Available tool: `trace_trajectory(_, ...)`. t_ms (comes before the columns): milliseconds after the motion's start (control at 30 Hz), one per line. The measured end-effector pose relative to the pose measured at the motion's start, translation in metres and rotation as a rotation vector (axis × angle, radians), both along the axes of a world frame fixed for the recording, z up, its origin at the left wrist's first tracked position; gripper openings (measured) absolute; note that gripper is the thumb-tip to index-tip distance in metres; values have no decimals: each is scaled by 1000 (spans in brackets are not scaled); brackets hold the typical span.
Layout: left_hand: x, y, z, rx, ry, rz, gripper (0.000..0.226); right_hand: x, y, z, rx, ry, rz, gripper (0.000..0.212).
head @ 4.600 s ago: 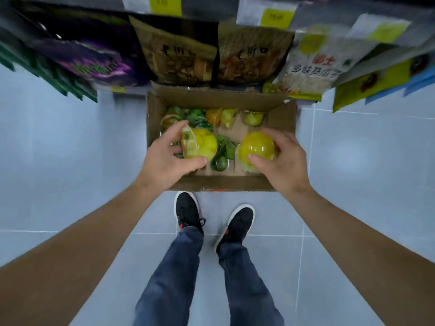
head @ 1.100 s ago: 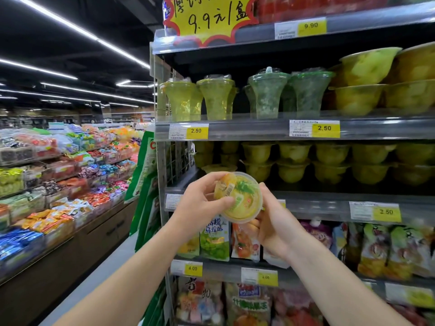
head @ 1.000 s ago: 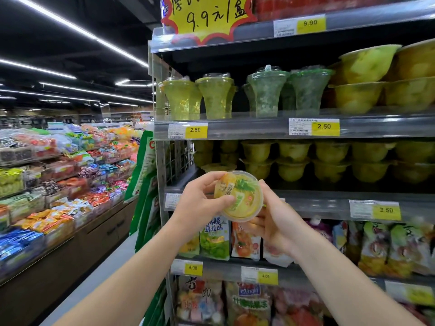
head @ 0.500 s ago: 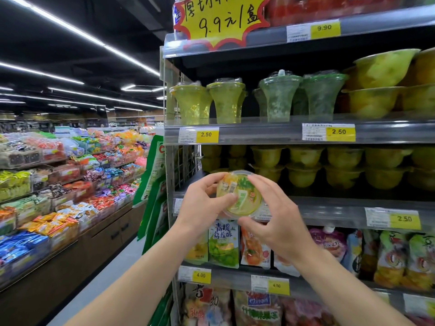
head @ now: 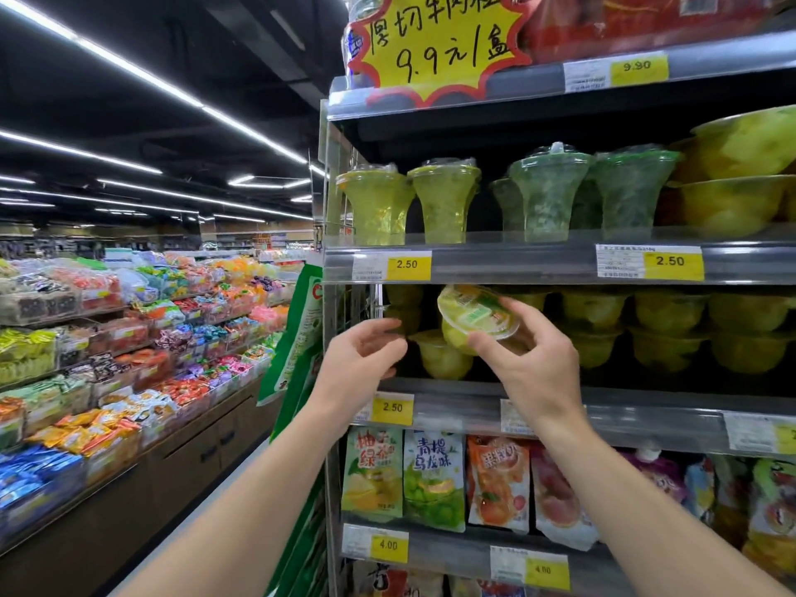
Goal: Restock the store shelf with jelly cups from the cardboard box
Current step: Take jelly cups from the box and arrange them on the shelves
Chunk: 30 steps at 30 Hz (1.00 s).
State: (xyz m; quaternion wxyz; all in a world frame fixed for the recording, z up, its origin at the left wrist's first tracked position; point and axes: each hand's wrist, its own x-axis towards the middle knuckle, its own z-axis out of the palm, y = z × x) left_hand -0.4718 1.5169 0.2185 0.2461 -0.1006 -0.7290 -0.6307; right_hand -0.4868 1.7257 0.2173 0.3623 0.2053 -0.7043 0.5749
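Pinching the round clear-plastic yellow jelly cup [head: 476,317] at its stiff rim, my right hand [head: 532,364] tilts it shelfward. Light, slick, film-lidded, I judge; left hand [head: 361,359] hangs loosely curled, holding nothing.

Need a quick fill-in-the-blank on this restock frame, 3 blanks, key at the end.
1. The jelly cup is held by the ____ hand.
2. The left hand holds ____.
3. The price tag just below the left hand reads ____.
4. The held cup is in front of the shelf level directly ____ the hanging pouches.

Missing words: right; nothing; 2.50; above
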Motion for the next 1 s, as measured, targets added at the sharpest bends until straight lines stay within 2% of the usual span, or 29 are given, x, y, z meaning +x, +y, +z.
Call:
trace_trajectory(133, -13, -5, 5, -73, 59, 32, 31, -16, -14, 18, 13, -37, -30, 45)
trace_trajectory(233, -21, -6, 8, -120, 94, 34, 45, -29, -21, 27, 94, -135, -46, 56)
trace_trajectory(300, -26, -4, 9, -162, 127, 35, 44, -35, -24, 29, 145, -194, -46, 60)
trace_trajectory(533, -41, 10, 9, -261, 202, 57, 53, -31, -16, 30, 192, -179, 5, 41)
trace_trajectory(733, -41, 18, 7, -280, 215, 86, 57, -18, -5, 7, 216, -62, -64, 50)
trace_trajectory(1000, -45, 20, 9, -355, 215, 122, 66, -19, 3, -4, 325, -110, -44, 74)
